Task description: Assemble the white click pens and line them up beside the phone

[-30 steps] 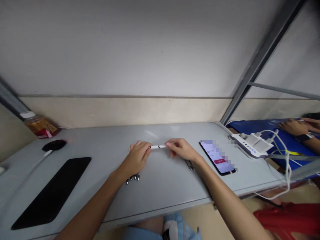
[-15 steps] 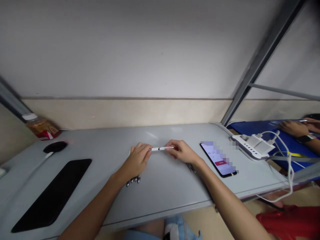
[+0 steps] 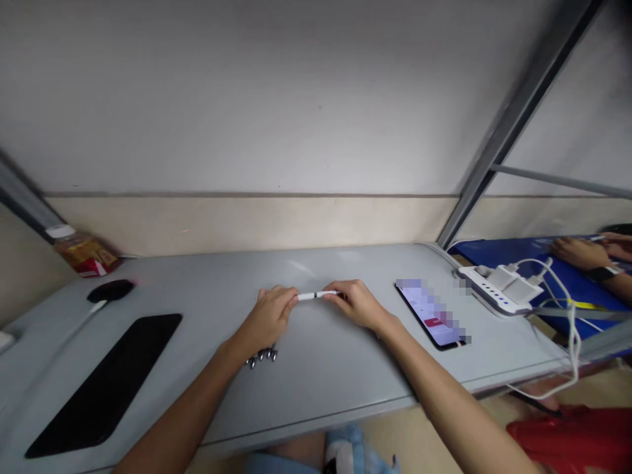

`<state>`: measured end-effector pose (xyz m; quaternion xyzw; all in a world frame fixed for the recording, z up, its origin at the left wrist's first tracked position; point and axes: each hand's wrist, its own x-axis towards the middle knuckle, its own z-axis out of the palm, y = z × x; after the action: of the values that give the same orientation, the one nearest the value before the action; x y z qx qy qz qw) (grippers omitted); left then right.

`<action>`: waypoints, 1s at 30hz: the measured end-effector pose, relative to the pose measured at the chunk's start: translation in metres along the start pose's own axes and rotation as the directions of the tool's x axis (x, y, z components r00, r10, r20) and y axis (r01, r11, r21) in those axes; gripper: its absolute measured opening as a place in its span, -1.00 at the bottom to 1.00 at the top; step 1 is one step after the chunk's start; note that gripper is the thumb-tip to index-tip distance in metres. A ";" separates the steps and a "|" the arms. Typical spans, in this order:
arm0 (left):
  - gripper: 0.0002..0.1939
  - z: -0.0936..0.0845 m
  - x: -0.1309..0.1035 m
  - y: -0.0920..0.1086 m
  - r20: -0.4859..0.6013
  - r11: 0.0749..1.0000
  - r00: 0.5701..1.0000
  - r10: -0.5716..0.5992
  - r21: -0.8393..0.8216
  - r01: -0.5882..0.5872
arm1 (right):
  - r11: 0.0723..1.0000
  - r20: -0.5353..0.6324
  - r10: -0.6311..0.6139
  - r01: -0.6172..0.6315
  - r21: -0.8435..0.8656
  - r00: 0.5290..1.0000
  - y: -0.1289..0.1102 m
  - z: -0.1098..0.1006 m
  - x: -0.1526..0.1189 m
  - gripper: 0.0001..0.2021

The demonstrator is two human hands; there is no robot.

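Note:
A slim white pen-like stick [image 3: 307, 296] with a dark band is held level above the grey table [image 3: 320, 382]. My left hand [image 3: 273, 315] is closed round its left end. The fingertips of my right hand [image 3: 356, 303] pinch its right end, and they hide the tip. Several small metal pieces with rounded silver tips [image 3: 261, 356] lie on the table just below my left hand, partly covered by it.
A lit phone [image 3: 429, 315] lies right of my right hand, beside a white power strip [image 3: 494, 289] with cables. At left are a black mat [image 3: 106, 385], a round black pad [image 3: 111, 290] and a bottle [image 3: 86, 253]. Another person's hands [image 3: 582, 253] are far right.
My right hand has shifted slightly left along the stick and now covers more of its right end. The dark object that showed beneath my right wrist is now mostly hidden.

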<state>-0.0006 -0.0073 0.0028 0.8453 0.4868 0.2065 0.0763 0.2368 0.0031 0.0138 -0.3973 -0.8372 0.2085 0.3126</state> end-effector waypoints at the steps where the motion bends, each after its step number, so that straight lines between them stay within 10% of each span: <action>1: -0.72 0.000 0.000 -0.001 -0.013 1.000 1.000 0.003 0.025 -0.003 | 1.000 0.010 0.018 -0.018 -0.001 1.000 -0.002 0.001 0.000 -0.69; 9: -0.76 -0.005 -0.001 0.008 -0.138 0.980 0.988 0.073 0.194 -0.045 | 0.821 0.182 0.201 -0.266 0.505 0.963 -0.005 -0.001 0.003 -0.65; 14: -0.73 -0.007 -0.002 0.013 -0.117 0.997 0.991 0.070 0.054 -0.064 | 0.354 0.034 0.346 -0.164 0.921 0.938 -0.001 0.000 0.011 -0.75; 19: -0.74 -0.004 -0.002 0.006 -0.134 0.983 0.991 -0.022 0.180 0.047 | -0.109 0.092 0.393 -0.053 0.993 0.915 0.011 -0.011 0.010 -0.80; 30: -0.84 -0.004 -0.002 -0.008 -0.142 0.899 0.966 -0.218 0.356 0.255 | -0.115 0.026 0.352 0.015 0.993 0.936 0.016 -0.018 0.008 -0.75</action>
<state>-0.0094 -0.0052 0.0027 0.7678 0.6192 0.1414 -0.0845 0.2542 0.0208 0.0195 -0.1635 -0.3037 0.7426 0.5741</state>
